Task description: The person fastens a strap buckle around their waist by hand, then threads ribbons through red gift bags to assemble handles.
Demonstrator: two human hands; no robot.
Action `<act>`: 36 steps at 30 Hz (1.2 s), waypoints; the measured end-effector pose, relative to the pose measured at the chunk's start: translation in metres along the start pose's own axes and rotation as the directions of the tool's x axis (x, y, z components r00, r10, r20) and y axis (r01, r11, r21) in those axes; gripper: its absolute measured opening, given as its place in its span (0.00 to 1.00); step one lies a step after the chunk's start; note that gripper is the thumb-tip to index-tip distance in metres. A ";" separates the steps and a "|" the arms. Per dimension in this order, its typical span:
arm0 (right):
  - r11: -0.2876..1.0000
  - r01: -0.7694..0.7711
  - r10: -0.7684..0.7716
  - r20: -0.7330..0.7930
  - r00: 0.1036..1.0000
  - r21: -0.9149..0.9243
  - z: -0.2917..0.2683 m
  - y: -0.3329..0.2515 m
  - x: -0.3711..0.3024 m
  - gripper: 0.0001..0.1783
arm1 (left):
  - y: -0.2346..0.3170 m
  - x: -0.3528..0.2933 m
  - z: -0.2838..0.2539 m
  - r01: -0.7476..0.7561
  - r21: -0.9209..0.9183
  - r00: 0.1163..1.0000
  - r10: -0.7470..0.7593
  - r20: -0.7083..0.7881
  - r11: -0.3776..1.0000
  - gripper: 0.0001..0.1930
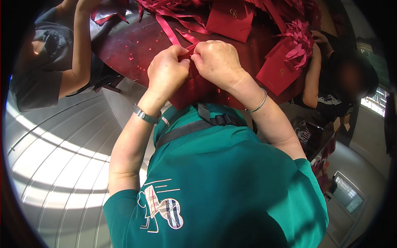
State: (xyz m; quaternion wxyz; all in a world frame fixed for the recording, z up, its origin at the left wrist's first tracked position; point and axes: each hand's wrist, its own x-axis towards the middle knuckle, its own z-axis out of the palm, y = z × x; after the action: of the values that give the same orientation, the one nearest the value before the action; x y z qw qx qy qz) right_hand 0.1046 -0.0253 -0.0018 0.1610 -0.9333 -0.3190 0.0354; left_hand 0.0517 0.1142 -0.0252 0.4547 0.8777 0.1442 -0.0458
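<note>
Close together over the near side of the table, my left hand [167, 70] and my right hand [219, 62] are both closed, with fingertips pinched on a pink-red ribbon [167, 31]. Its loose ends run away from me past my fingers. Beneath the hands lies a dark red paper bag [182, 93], partly covered by them. Whether the ribbon passes through this bag is hidden by my fingers. Beyond my right hand lies another red bag [225, 25] with a gold mark.
The dark red table [120, 49] carries small red paper dots. A red bag [279, 74] with a heap of ribbons [298, 43] lies at the right. One person's arm [82, 53] is at the left; another person's forearm [313, 74] rests by the right edge.
</note>
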 end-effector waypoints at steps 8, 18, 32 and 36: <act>0.991 -0.075 0.063 0.108 0.992 0.114 0.001 0.006 0.001 0.09 | 0.001 0.002 -0.009 -0.157 -0.074 0.987 0.160 0.025 0.985 0.12; 0.831 0.000 -0.032 0.048 0.998 0.556 -0.004 0.009 -0.015 0.14 | -0.002 0.023 -0.037 0.150 -0.205 0.852 -0.021 0.524 0.967 0.09; 0.797 0.272 -0.297 -0.041 0.954 0.539 -0.005 0.033 0.004 0.04 | -0.014 0.015 -0.022 0.111 -0.294 0.993 -0.091 0.081 0.949 0.04; 0.827 0.204 -0.240 0.001 0.971 0.524 -0.002 0.031 0.003 0.04 | -0.029 0.019 -0.015 0.222 -0.592 0.965 -0.263 0.018 0.775 0.10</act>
State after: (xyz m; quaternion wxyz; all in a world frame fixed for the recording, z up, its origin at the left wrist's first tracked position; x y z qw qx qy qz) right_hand 0.1253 -0.0478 -0.0094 0.3995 -0.8097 -0.4091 0.1325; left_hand 0.0601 0.1460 -0.0438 0.6896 0.6682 0.2778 -0.0281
